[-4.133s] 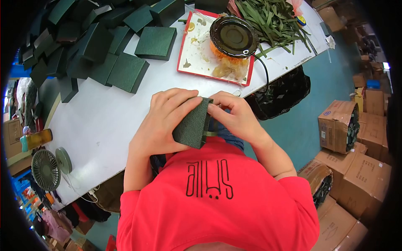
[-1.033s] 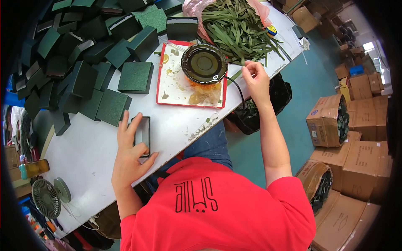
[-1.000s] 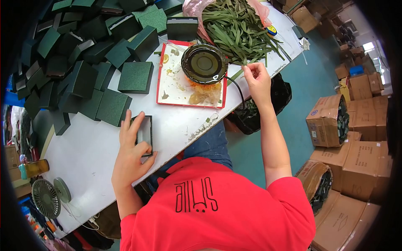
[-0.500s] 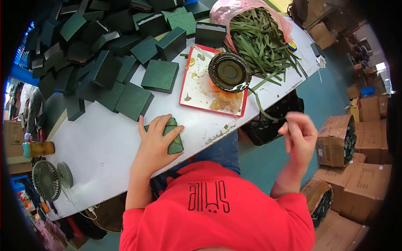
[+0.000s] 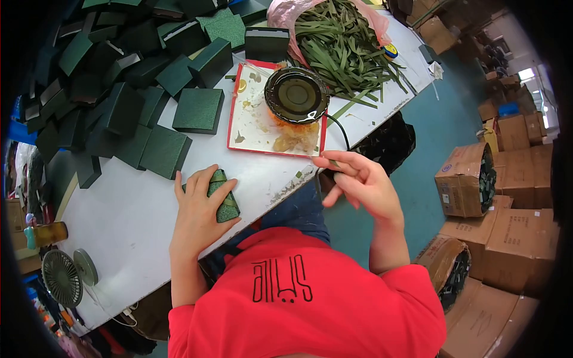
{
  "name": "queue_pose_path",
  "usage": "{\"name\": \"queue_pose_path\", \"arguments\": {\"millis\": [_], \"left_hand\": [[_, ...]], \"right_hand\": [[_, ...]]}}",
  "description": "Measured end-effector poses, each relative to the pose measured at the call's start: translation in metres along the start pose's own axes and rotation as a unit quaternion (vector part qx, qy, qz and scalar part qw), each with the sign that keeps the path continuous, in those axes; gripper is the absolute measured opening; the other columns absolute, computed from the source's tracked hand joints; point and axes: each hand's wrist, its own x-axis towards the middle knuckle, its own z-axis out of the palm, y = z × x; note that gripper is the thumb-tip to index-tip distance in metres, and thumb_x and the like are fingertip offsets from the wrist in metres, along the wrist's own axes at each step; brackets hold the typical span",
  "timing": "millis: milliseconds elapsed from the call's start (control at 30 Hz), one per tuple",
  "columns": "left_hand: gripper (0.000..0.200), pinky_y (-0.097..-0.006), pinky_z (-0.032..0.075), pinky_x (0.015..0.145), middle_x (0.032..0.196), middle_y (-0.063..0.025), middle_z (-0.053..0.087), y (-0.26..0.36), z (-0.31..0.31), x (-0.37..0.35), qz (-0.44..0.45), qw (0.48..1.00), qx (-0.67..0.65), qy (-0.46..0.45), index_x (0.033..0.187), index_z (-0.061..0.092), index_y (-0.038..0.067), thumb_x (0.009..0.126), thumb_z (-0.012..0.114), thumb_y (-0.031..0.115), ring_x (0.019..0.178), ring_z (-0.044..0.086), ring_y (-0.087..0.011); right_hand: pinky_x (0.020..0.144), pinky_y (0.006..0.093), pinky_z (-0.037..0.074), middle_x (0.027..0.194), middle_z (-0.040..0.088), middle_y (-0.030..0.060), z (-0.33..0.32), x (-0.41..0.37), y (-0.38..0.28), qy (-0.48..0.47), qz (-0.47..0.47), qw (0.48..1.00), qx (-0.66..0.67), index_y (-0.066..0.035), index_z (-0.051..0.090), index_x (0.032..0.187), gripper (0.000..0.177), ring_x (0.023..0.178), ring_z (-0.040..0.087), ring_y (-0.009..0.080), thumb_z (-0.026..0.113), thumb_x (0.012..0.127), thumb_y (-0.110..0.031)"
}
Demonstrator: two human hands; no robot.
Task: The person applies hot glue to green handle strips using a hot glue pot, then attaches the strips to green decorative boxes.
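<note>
My left hand [image 5: 200,206] lies over a small green textured piece [image 5: 228,209] with a green band across it, thumb and fingers around it, holding it against the white table [image 5: 134,224]. My right hand [image 5: 367,188] is just off the table's front edge, palm partly up. Its thumb and forefinger pinch a short bit of green strip, mostly hidden by the fingers; the other fingers are loosely bent. Between and beyond the hands is a round pot of dark, glossy liquid [image 5: 296,95] on a red-rimmed white tray [image 5: 248,122].
Many dark green boxes [image 5: 199,110] are piled at the back left. A pink bag [image 5: 283,15] of green strips [image 5: 340,51] lies behind the pot, whose black cord [image 5: 341,128] hangs near my right hand. A fan [image 5: 61,278] stands left; cartons [image 5: 465,179] are on the right.
My right hand has moved left, closer to the table edge and the tray. The long strip seen trailing from it no longer shows. My left hand stays on the green piece; the view has shifted slightly.
</note>
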Motion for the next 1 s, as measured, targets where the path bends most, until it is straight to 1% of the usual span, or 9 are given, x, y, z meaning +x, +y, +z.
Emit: {"name": "queue_pose_path", "arguments": {"millis": [100, 133, 233, 333, 467, 533, 633, 733, 1000], "left_hand": [[0.072, -0.0641, 0.016, 0.115, 0.139, -0.0127, 0.046, 0.001, -0.001, 0.000, 0.000, 1.000, -0.002, 0.000, 0.123, 0.062, 0.019, 0.055, 0.089, 0.022, 0.129, 0.044, -0.0338], [0.071, -0.0649, 0.017, 0.115, 0.139, -0.0129, 0.046, 0.002, -0.002, 0.000, 0.000, 1.000, -0.002, -0.002, 0.123, 0.062, 0.020, 0.057, 0.089, 0.023, 0.129, 0.044, -0.0333], [0.070, -0.0657, 0.018, 0.114, 0.139, -0.0130, 0.047, 0.002, -0.002, 0.000, -0.001, 1.000, -0.001, -0.003, 0.123, 0.063, 0.020, 0.058, 0.088, 0.024, 0.128, 0.044, -0.0330], [0.072, -0.0640, 0.017, 0.115, 0.139, -0.0129, 0.046, 0.002, 0.000, -0.001, -0.001, 1.000, 0.000, 0.004, 0.122, 0.063, 0.018, 0.055, 0.089, 0.021, 0.129, 0.044, -0.0337], [0.073, -0.0630, 0.017, 0.116, 0.139, -0.0127, 0.046, 0.002, 0.001, -0.001, -0.006, 1.000, -0.003, 0.007, 0.121, 0.063, 0.018, 0.053, 0.089, 0.020, 0.129, 0.044, -0.0340], [0.071, -0.0649, 0.018, 0.115, 0.140, -0.0119, 0.046, 0.002, 0.000, -0.001, -0.009, 1.000, 0.000, 0.000, 0.122, 0.063, 0.019, 0.056, 0.089, 0.023, 0.129, 0.043, -0.0331], [0.070, -0.0658, 0.019, 0.113, 0.143, -0.0105, 0.046, 0.005, -0.002, -0.001, -0.021, 1.000, 0.006, -0.008, 0.124, 0.063, 0.021, 0.059, 0.088, 0.024, 0.131, 0.042, -0.0322], [0.071, -0.0657, 0.019, 0.113, 0.146, -0.0093, 0.045, 0.006, -0.002, -0.002, -0.034, 0.999, 0.009, -0.010, 0.126, 0.063, 0.022, 0.059, 0.088, 0.025, 0.132, 0.041, -0.0317], [0.076, -0.0638, 0.021, 0.113, 0.146, -0.0099, 0.045, 0.006, 0.000, -0.003, -0.037, 0.999, 0.009, 0.001, 0.125, 0.063, 0.019, 0.053, 0.088, 0.021, 0.133, 0.041, -0.0323]], "right_hand": [[0.052, 0.0188, 0.042, 0.119, 0.069, 0.0176, 0.002, 0.018, 0.015, 0.039, 0.008, 0.999, 0.009, 0.004, 0.059, 0.125, 0.032, 0.074, 0.072, 0.0156, 0.055, 0.095, -0.007], [0.051, 0.0185, 0.039, 0.098, 0.073, 0.0104, 0.010, 0.022, 0.016, 0.078, -0.007, 0.996, 0.042, 0.004, 0.064, 0.116, 0.025, 0.063, 0.065, 0.0096, 0.057, 0.095, -0.007], [0.050, 0.0192, 0.036, 0.084, 0.068, 0.0043, 0.001, 0.034, 0.037, 0.076, -0.042, 0.993, 0.076, 0.003, 0.065, 0.113, 0.023, 0.055, 0.053, 0.0055, 0.057, 0.094, -0.008], [0.049, 0.0194, 0.034, 0.074, 0.062, 0.0008, -0.008, 0.040, 0.050, 0.084, -0.071, 0.993, 0.051, 0.003, 0.064, 0.113, 0.023, 0.054, 0.044, 0.0038, 0.057, 0.094, -0.008], [0.049, 0.0196, 0.037, 0.079, 0.063, 0.0029, 0.001, 0.043, 0.046, 0.091, -0.082, 0.980, 0.159, 0.002, 0.061, 0.116, 0.023, 0.056, 0.048, 0.0048, 0.056, 0.095, -0.007], [0.049, 0.0198, 0.039, 0.082, 0.064, 0.0043, 0.008, 0.046, 0.045, 0.104, -0.082, 0.970, 0.202, 0.002, 0.059, 0.117, 0.023, 0.056, 0.049, 0.0055, 0.055, 0.097, -0.008], [0.050, 0.0205, 0.043, 0.088, 0.065, 0.0071, 0.009, 0.054, 0.045, 0.121, -0.062, 0.982, 0.128, 0.003, 0.059, 0.114, 0.020, 0.058, 0.053, 0.0068, 0.057, 0.099, -0.011], [0.047, 0.0185, 0.040, 0.084, 0.067, 0.0067, 0.015, 0.063, 0.046, 0.160, -0.076, 0.977, 0.118, 0.001, 0.060, 0.106, 0.018, 0.056, 0.052, 0.0060, 0.060, 0.099, -0.016], [0.047, 0.0192, 0.042, 0.076, 0.065, 0.0040, 0.008, 0.078, 0.046, 0.176, -0.070, 0.973, 0.131, 0.001, 0.062, 0.099, 0.020, 0.054, 0.054, 0.0053, 0.069, 0.094, -0.017]]}}
